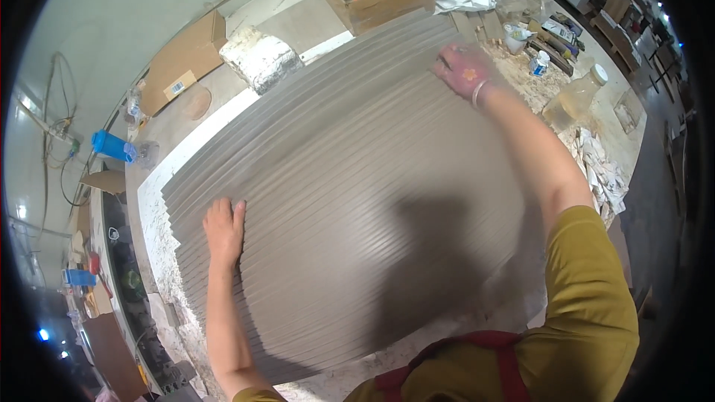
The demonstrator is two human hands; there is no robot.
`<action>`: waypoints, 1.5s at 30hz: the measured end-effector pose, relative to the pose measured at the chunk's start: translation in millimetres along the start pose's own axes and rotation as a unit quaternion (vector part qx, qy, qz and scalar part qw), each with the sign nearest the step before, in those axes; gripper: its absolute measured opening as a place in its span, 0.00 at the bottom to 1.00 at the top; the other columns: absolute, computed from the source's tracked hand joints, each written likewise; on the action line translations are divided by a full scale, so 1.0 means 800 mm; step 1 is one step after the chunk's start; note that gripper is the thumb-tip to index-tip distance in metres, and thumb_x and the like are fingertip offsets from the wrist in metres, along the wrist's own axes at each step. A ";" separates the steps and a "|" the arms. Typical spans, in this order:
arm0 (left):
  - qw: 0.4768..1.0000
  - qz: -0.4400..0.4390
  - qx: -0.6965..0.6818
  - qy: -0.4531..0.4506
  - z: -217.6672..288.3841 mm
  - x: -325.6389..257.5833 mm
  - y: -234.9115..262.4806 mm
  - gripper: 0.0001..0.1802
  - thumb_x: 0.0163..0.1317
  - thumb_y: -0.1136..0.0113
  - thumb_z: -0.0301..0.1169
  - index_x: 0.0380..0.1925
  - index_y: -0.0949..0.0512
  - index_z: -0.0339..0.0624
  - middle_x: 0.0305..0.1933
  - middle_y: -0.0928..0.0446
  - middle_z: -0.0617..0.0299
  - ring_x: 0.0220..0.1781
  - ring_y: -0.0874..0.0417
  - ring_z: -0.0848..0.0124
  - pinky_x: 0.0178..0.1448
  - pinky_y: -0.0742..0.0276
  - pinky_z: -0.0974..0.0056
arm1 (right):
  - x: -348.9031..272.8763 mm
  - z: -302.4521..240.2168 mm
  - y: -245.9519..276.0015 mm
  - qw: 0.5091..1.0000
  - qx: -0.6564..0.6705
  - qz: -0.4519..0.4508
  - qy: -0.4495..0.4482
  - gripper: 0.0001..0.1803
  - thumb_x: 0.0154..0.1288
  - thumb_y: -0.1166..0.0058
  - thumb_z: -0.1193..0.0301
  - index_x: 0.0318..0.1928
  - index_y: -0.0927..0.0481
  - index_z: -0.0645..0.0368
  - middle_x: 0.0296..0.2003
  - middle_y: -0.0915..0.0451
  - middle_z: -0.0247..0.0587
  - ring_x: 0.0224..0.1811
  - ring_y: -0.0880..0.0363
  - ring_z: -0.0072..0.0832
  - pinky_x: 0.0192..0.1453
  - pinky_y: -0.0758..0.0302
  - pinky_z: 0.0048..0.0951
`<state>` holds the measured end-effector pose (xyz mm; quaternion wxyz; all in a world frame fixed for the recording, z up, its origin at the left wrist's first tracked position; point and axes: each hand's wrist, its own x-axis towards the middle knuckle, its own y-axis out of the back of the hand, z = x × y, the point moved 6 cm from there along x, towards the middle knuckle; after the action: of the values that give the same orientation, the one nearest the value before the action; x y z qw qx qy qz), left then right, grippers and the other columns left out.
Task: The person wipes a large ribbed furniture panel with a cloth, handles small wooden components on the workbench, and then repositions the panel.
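Observation:
A large grey-brown panel with parallel ridges [335,171] lies across the table in front of me. My left hand [225,231] is bare and rests flat on the panel near its left edge, thumb slightly apart from the fingers. On the far right part of the panel is my right hand [463,71], in a pink glove with a flower print. Its fingers are curled together against the surface. Something small and dark shows at the fingers, too blurred to name. My shadow falls over the panel's near right part.
Behind the panel stand a cardboard box [387,9] of tools and a white crusted block [261,59]. Rightward are a jar of yellowish liquid [573,97], a small white bottle [539,64] and crumpled paper [599,175]. A blue cup [112,145] is at the left.

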<state>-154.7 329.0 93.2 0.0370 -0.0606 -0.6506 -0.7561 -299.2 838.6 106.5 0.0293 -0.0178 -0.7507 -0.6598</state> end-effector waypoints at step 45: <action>0.986 0.101 0.082 0.106 -0.138 -0.198 0.043 0.33 0.62 0.43 0.38 0.65 0.38 0.36 0.69 0.41 0.41 0.72 0.45 0.47 0.75 0.53 0.53 | -0.122 0.142 -0.002 0.995 -0.044 0.080 -0.036 0.32 0.68 0.57 0.50 0.69 0.43 0.47 0.66 0.39 0.51 0.63 0.34 0.51 0.63 0.33 0.44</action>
<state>1.6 210.9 88.6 0.1873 -0.0423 -0.6935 -0.6943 -204.5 952.2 84.2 0.0543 -0.1030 -0.7177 -0.6866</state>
